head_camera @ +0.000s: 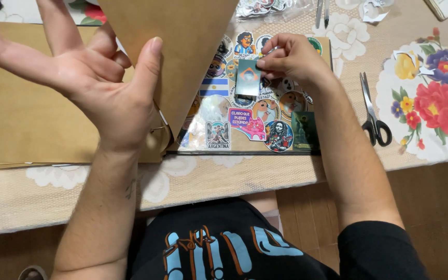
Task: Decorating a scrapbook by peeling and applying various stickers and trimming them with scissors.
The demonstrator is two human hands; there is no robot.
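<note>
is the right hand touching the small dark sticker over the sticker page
Touching. The head view shows the right hand pinching the top edge of the small dark sticker between fingertips.

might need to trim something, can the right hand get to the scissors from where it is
Probably yes. The scissors lie uncovered on the floral tablecloth, just beside the right forearm, with nothing between. But the right hand is pinching a small dark sticker, so it would need to drop that first.
</note>
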